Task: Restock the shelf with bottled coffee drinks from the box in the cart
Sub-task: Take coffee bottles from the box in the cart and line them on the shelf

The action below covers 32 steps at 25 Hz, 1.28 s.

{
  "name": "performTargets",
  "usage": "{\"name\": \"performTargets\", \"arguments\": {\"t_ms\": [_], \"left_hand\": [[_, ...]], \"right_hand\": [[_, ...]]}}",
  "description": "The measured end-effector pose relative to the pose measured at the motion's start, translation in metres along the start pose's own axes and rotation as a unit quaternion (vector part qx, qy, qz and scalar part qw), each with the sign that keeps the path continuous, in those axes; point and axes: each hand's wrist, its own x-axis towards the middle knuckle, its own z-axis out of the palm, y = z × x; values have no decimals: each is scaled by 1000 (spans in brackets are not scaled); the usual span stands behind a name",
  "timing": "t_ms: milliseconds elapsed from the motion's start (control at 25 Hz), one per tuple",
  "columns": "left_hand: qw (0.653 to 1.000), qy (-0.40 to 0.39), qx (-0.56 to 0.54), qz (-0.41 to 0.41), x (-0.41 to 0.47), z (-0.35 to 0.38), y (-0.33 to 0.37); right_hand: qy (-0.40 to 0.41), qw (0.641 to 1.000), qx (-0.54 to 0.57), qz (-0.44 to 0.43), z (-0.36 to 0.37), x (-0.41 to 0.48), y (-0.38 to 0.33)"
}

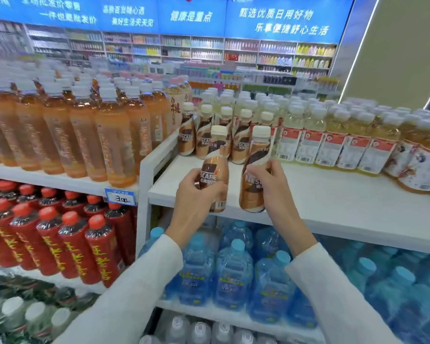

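At the front edge of the smooth white shelf [333, 194], the left hand [196, 197] curls its fingers round a glossy, brown-sleeved plastic coffee bottle [215, 167] with a cream cap, while the right hand [271, 187] wraps a second bottle [255, 167], equally cylindrical, before the matching row [206, 137] farther back on that shelf.

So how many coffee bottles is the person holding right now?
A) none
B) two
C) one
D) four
B: the left hand grips the left coffee bottle, and the right hand grips the right coffee bottle.
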Motion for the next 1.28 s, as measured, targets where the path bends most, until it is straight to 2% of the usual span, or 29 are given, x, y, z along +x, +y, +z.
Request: {"name": "performTargets", "arguments": {"t_ms": [400, 680, 760, 840, 920, 1080, 1280], "left_hand": [[995, -24, 73, 64, 43, 25, -32], [992, -27, 97, 73, 42, 22, -40], [992, -39, 98, 68, 39, 15, -39], [992, -62, 88, 59, 38, 6, -40], [992, -58, 95, 60, 36, -1, -39], [989, 4, 134, 66, 31, 3, -34], [990, 9, 120, 79, 27, 10, -33]], "right_hand": [[54, 998, -21, -16, -6, 30, 36], [10, 998, -69, -4, -16, 25, 39], [15, 992, -124, 4, -21, 19, 37], [55, 972, -226, -8, -23, 11, 38], [95, 958, -269, -17, -22, 6, 42], [102, 964, -243, -17, -20, 3, 45], [110, 970, -211, -42, -15, -2, 45]]}}
